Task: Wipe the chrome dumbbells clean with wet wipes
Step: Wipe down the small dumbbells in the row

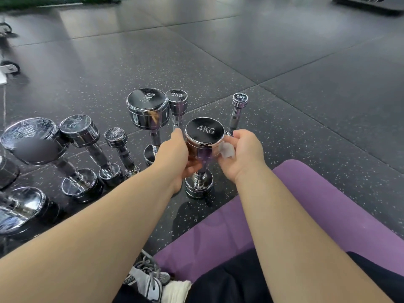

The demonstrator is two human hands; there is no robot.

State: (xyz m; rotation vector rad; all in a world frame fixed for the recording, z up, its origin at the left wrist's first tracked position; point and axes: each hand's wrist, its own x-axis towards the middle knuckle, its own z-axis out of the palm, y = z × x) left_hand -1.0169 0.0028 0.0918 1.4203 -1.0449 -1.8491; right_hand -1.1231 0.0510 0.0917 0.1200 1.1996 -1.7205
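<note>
A chrome dumbbell marked 4KG (204, 133) stands upright on the dark rubber floor in front of me. My left hand (175, 154) grips the left side of its upper head. My right hand (242, 154) holds a small crumpled wet wipe (226, 150) pressed against the head's right side. Behind it stand a 5KG dumbbell (147, 108), a 2KG dumbbell (176, 101) and a thin 1KG dumbbell (238, 106), all upright.
Several more chrome dumbbells (85, 136) stand upright in a row at the left. A purple mat (306, 206) lies under my legs at the lower right. A grey sneaker (145, 278) shows at the bottom. Wheeled equipment (8, 67) sits at the far left.
</note>
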